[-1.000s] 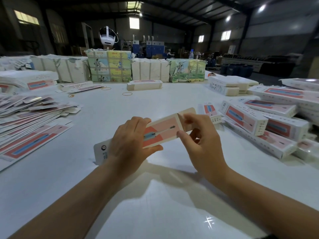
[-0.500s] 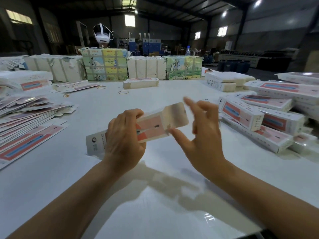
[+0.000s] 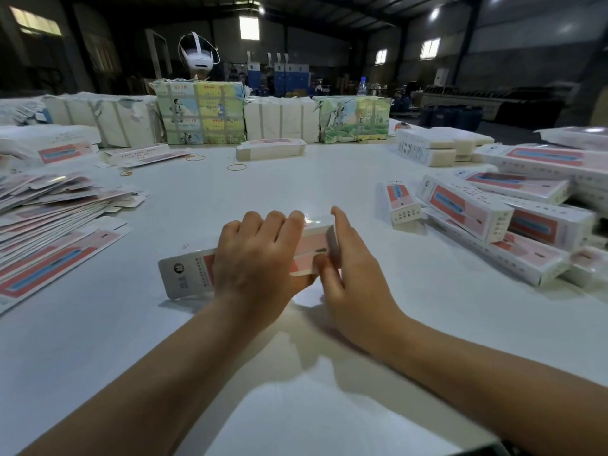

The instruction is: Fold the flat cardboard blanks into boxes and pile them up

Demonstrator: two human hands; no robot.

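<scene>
A box [image 3: 190,274] is gripped by the left hand [image 3: 256,258]; its end is pressed by the right hand [image 3: 348,268], fingers straight. Printed writing is unreadable; folded boxes [image 3: 493,218] lie at 2 o'clock.

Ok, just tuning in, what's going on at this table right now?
A person is folding a long pink-and-white cardboard box above the white table. The left hand grips its middle, while the right hand works at its right end, apparently closing the end flap. A fanned stack of flat pink-and-blue blanks lies on the left, and a loose pile of finished boxes sits on the right. This box has not yet joined the pile.
</scene>
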